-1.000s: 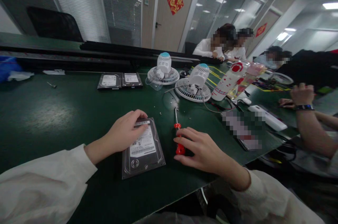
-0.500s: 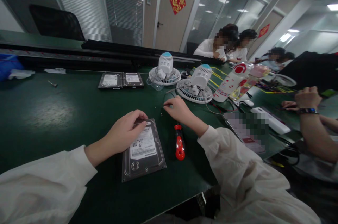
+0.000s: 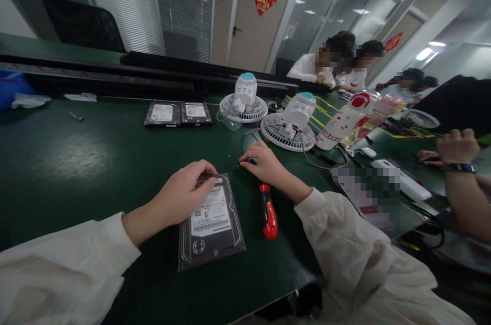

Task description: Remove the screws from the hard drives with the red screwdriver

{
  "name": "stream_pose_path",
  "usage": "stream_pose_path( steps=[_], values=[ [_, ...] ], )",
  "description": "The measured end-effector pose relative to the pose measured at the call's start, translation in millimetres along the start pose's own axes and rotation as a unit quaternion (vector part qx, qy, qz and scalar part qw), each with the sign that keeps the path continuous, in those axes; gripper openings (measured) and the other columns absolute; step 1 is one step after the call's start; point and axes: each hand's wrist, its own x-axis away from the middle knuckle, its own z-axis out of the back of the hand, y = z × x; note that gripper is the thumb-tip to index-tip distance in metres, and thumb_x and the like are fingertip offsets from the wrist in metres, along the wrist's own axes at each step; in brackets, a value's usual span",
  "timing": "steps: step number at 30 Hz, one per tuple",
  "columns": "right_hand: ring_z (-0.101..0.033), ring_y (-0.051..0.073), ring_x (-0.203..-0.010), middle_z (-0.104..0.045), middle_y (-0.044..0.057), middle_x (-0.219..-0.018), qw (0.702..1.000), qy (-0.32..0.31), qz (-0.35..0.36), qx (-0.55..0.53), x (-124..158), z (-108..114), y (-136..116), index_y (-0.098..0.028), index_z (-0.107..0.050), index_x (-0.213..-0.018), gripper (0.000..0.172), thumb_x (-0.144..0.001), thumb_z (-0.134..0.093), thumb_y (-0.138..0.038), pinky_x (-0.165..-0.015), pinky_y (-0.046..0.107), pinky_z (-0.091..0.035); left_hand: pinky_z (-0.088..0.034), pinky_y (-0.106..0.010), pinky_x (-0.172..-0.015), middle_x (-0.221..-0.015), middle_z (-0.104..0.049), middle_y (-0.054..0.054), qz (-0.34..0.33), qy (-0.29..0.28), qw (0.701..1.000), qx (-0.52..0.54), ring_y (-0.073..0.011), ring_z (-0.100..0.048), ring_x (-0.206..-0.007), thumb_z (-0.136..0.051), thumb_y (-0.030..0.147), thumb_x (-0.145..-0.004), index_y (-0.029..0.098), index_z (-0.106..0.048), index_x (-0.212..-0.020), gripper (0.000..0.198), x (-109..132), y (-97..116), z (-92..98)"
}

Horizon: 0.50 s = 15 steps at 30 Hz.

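Observation:
A hard drive (image 3: 224,235) with a white label lies flat on the green table in front of me. My left hand (image 3: 187,189) grips its far left part, thumb on the label and fingers curled over the edge. My right hand (image 3: 263,164) is beyond the drive's far right corner, low over the table, its fingers pinched together. Something small and dark shows at those fingers, too small to name. Below that hand lies a red and black screwdriver (image 3: 268,215), its far end hidden under the hand.
Two more hard drives (image 3: 163,113) lie farther back. Two white fans (image 3: 245,100) rest grille-down beside them. To the right are a patterned bottle (image 3: 337,125), a tablet-like screen (image 3: 364,197), cables and a white bar-shaped device (image 3: 402,179). A co-worker's arm (image 3: 462,187) is at far right.
My right hand has drawn slightly nearer to the table spot by the drive, and a dark bit now shows in its fingers. My left hand stays on the drive. The view has shifted a little.

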Motion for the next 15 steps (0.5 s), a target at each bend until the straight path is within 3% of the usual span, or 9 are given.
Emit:
stream_pose_path(
  steps=[15],
  values=[
    [-0.049, 0.020, -0.087, -0.070, 0.008, -0.084, 0.999, -0.006, 0.040, -0.017, -0.6, 0.0, -6.8, -0.015, -0.074, -0.080, 0.010, -0.085, -0.066, -0.016, -0.084, 0.036, -0.040, -0.052, -0.041, -0.079, -0.104, -0.066, -0.005, -0.003, 0.007, 1.000, 0.007, -0.0235, -0.063, -0.095, -0.049, 0.038, -0.097, 0.022, -0.060, -0.106, 0.022, 2.0, 2.6, 1.2]
  ],
)
